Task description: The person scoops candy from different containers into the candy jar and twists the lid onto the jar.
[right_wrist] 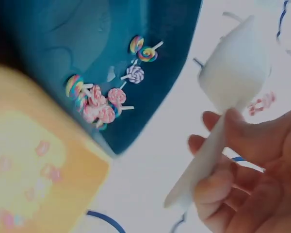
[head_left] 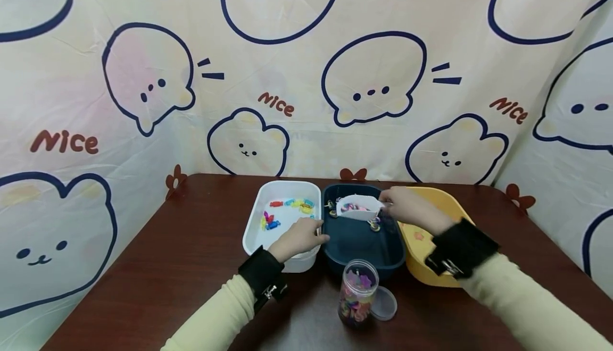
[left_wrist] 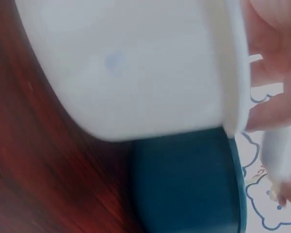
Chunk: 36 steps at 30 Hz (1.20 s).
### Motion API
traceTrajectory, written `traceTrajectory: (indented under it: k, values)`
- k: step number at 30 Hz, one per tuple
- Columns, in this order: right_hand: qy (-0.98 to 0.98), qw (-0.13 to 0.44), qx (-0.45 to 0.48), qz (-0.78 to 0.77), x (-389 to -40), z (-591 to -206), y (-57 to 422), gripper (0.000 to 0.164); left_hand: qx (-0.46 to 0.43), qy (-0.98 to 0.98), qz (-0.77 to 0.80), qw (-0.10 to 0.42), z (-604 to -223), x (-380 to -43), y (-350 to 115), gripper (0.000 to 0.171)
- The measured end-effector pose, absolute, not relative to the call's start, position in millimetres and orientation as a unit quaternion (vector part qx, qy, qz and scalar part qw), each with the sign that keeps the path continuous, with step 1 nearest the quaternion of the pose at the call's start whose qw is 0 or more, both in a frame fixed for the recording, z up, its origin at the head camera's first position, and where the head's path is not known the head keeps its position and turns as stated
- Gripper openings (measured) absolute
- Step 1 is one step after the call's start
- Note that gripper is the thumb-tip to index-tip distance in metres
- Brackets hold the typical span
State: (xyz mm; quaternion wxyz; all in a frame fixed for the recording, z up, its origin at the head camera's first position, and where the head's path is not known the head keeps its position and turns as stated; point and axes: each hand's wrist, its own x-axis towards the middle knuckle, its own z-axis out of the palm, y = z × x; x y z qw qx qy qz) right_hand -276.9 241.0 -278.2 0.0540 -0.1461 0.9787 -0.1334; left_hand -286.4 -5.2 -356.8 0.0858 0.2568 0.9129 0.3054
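Note:
My right hand (head_left: 414, 208) holds a white scoop (head_left: 358, 207) by its handle, over the back of the dark blue bin (head_left: 364, 244). Pink-and-white pieces lie in the scoop's bowl. In the right wrist view, thumb and fingers curl round the handle, and the scoop (right_wrist: 235, 68) shows its underside. Several small lollipop charms (right_wrist: 99, 104) lie in the blue bin below. My left hand (head_left: 298, 238) rests at the right rim of the white bin (head_left: 254, 223), its fingers loose; the fingertips are partly hidden behind the rim in the left wrist view.
Colourful candy-shaped pieces (head_left: 299, 205) lie in the white bin. A yellow bin (head_left: 447, 202) with small pink pieces stands at the right. In front stand a clear jar (head_left: 356, 298) of colourful pieces and a round lid (head_left: 384, 304). A patterned curtain hangs behind the brown table (head_left: 158, 266).

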Motion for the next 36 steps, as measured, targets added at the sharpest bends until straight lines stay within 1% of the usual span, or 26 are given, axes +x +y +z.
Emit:
traceTrajectory:
  k: [3,5,7,10,12,14,17,19,22,28,34,36]
  values:
    - [0.976,0.025,-0.163,-0.138,-245.3,-275.5,255.5,0.017,0.282,0.895,0.337,0.072,-356.0,-280.0,-12.3,0.038]
    - [0.975,-0.012,-0.181,-0.13,-227.6,-279.0,265.4,0.018,0.317,0.87,0.369,0.076,-356.0,-270.6,-16.8,0.04]
    - [0.974,-0.042,-0.189,-0.119,-212.2,-283.0,273.7,0.019,0.362,0.836,0.4,0.099,-356.5,-258.6,-20.5,0.043]
    - [0.971,-0.084,-0.199,-0.104,-194.5,-289.7,278.5,0.02,0.405,0.797,0.42,0.157,-359.6,-239.7,-21.3,0.047]
    - [0.969,-0.113,-0.204,-0.084,-184.6,-292.4,276.5,0.021,0.408,0.778,0.436,0.195,-362.1,-228.8,-17.2,0.051]
    - [0.965,-0.147,-0.209,-0.055,-176.6,-294.4,271.7,0.026,0.392,0.771,0.455,0.213,-364.8,-220.5,-11.7,0.052]
    - [0.957,-0.195,-0.214,-0.008,-168.7,-295.8,263.8,0.039,0.371,0.762,0.486,0.212,-368.5,-214.4,-4.6,0.049]
    - [0.951,-0.217,-0.219,0.013,-166.7,-295.6,259.1,0.048,0.36,0.763,0.497,0.205,-369.9,-213.0,-3.0,0.046]
    - [0.942,-0.233,-0.24,0.027,-168.1,-294.1,253.1,0.054,0.366,0.759,0.5,0.201,-371.3,-214.0,-3.0,0.043]
    - [0.925,-0.248,-0.285,0.026,-178.6,-290.1,249.2,0.054,0.38,0.763,0.489,0.186,-370.7,-215.9,-3.8,0.041]
    - [0.927,-0.225,-0.299,0.018,-182.2,-286.0,252.9,0.058,0.376,0.769,0.483,0.184,-368.8,-215.9,-3.6,0.043]
    - [0.923,-0.232,-0.305,0.016,-181.8,-283.9,254.6,0.06,0.378,0.767,0.484,0.186,-368.4,-215.7,-3.8,0.043]
